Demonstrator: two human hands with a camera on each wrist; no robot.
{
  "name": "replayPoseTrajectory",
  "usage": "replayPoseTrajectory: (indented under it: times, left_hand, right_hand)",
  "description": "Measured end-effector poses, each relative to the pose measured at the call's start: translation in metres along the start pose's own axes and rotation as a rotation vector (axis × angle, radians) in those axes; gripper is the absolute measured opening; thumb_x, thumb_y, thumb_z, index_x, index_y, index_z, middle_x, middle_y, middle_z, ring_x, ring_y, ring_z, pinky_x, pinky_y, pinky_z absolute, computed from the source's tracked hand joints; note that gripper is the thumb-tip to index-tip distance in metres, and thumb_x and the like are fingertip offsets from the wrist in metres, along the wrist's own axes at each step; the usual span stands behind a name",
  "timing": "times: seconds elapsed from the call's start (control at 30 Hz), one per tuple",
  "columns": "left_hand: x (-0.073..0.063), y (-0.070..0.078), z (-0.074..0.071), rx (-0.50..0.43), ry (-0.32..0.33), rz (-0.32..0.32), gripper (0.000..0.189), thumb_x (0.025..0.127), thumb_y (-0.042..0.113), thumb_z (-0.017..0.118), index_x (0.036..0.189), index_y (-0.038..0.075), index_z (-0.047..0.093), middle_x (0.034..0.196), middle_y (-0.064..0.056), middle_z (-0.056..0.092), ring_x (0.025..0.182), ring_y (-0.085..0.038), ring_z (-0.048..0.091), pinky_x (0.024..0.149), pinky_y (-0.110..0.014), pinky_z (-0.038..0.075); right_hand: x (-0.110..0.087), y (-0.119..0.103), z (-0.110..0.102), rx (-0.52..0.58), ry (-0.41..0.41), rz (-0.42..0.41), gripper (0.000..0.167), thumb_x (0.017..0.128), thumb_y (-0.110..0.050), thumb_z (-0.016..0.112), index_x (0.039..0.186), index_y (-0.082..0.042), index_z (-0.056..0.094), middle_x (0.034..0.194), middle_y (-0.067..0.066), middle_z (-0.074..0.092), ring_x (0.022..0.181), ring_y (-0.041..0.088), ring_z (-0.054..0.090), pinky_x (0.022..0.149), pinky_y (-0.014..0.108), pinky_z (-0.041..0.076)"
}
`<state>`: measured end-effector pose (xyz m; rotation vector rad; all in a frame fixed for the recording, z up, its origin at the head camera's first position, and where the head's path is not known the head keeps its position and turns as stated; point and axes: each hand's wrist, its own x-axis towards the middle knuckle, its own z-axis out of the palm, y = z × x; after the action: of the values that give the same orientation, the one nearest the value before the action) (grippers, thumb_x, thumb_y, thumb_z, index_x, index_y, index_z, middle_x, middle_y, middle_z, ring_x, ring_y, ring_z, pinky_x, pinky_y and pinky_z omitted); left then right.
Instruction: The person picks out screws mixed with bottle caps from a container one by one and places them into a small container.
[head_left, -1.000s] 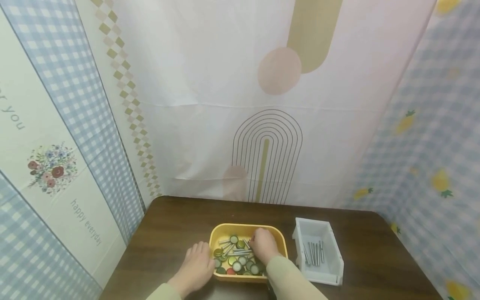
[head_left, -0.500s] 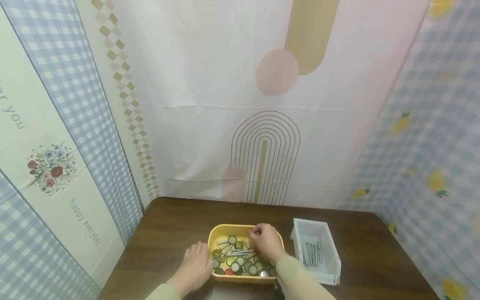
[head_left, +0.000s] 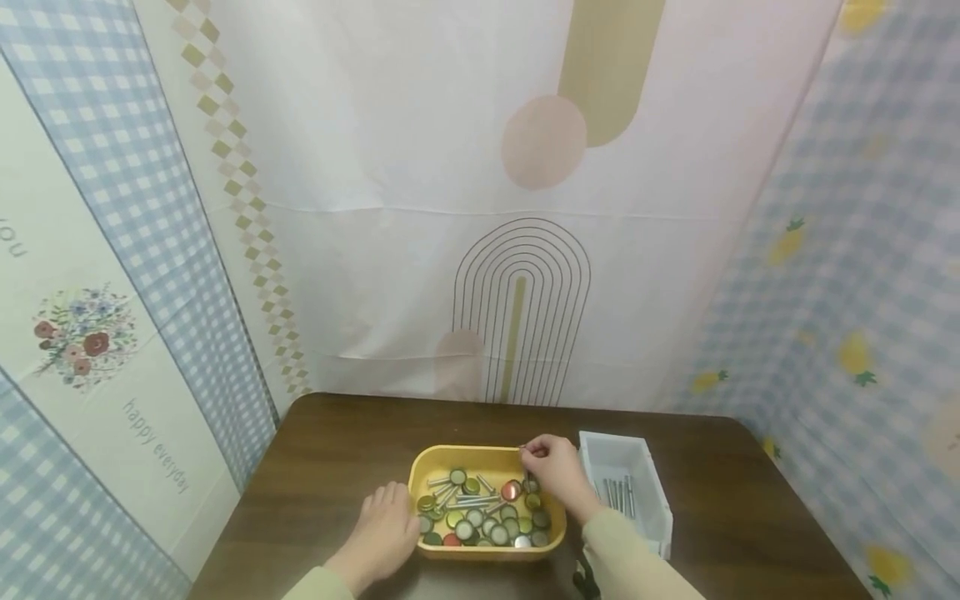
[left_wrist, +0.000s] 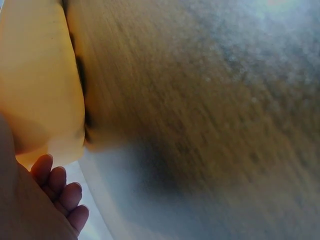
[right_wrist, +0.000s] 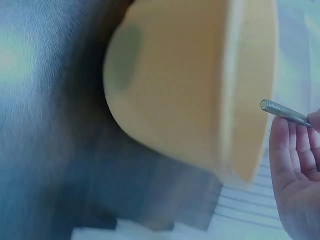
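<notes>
A yellow tub (head_left: 465,451) holds a mix of bottle caps (head_left: 498,533) and loose metal bolts (head_left: 476,502). My left hand (head_left: 384,531) rests against the tub's left side, its fingers lying along the outer wall. In the left wrist view, the relaxed fingers (left_wrist: 58,182) appear beside the yellow wall. Over the tub's far right corner is my right hand (head_left: 562,477). It pinches a threaded bolt (right_wrist: 284,112) between thumb and fingers, plainly seen in the right wrist view. Several bolts (head_left: 621,497) lie together in the white bin (head_left: 658,508) to the right, partly behind the right arm.
The brown wooden table (head_left: 345,450) carries both containers, standing side by side with a narrow gap. A dark object (head_left: 585,579), hard to make out, shows by the right sleeve. Patterned cloth (head_left: 390,292) hangs behind the table and at both sides.
My right hand has lifted from inside the tub and moved right, to above its far right rim, with the bolt. The left hand stays at the tub's left side.
</notes>
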<state>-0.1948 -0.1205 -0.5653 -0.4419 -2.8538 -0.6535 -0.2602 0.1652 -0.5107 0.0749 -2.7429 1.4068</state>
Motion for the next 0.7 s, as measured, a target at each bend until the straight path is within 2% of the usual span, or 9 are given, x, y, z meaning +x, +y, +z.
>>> replayPoseTrajectory:
  times: [0.13, 0.27, 0.37, 0.57, 0.7]
  left_hand:
    - [-0.001, 0.0, 0.001, -0.003, 0.027, 0.009, 0.018, 0.084, 0.021, 0.059, 0.089, 0.01, 0.046, 0.081, 0.002, 0.033, 0.078, -0.018, 0.036, 0.077, -0.043, 0.035]
    - [-0.001, 0.001, 0.001, -0.008, 0.056, 0.011, 0.018, 0.083, 0.02, 0.06, 0.087, 0.011, 0.045, 0.08, 0.003, 0.032, 0.077, -0.017, 0.035, 0.076, -0.042, 0.034]
    - [0.0, 0.002, 0.0, -0.015, 0.062, 0.016, 0.019, 0.083, 0.02, 0.06, 0.087, 0.011, 0.044, 0.08, 0.002, 0.033, 0.077, -0.018, 0.035, 0.075, -0.042, 0.034]
    - [0.0, 0.003, -0.002, -0.007, 0.045, 0.016, 0.018, 0.083, 0.019, 0.059, 0.087, 0.011, 0.043, 0.08, 0.003, 0.031, 0.077, -0.017, 0.034, 0.076, -0.041, 0.033]
    - [0.001, 0.002, -0.003, 0.014, 0.024, 0.013, 0.018, 0.084, 0.022, 0.059, 0.086, 0.011, 0.045, 0.08, 0.002, 0.033, 0.076, -0.018, 0.035, 0.076, -0.042, 0.034]
  right_hand:
    - [0.001, 0.001, -0.018, 0.039, 0.02, 0.049, 0.009, 0.085, -0.011, 0.066, 0.088, -0.003, 0.064, 0.076, 0.004, 0.062, 0.066, 0.015, 0.06, 0.06, 0.029, 0.052]
    - [0.0, 0.003, -0.041, 0.069, 0.034, 0.072, 0.013, 0.081, -0.004, 0.063, 0.093, 0.0, 0.062, 0.082, 0.007, 0.061, 0.069, 0.016, 0.059, 0.061, 0.029, 0.051]
    - [-0.002, 0.007, -0.058, 0.092, 0.056, 0.083, 0.016, 0.082, -0.003, 0.062, 0.097, 0.003, 0.061, 0.085, 0.009, 0.062, 0.072, 0.019, 0.062, 0.064, 0.03, 0.053]
    - [-0.01, 0.022, -0.088, 0.085, 0.104, 0.14, 0.022, 0.089, -0.011, 0.062, 0.105, 0.005, 0.06, 0.093, 0.013, 0.064, 0.082, 0.024, 0.067, 0.072, 0.033, 0.054]
    - [-0.016, 0.035, -0.098, 0.034, 0.111, 0.174, 0.027, 0.091, -0.013, 0.06, 0.109, 0.007, 0.059, 0.098, 0.016, 0.065, 0.085, 0.026, 0.066, 0.073, 0.036, 0.054]
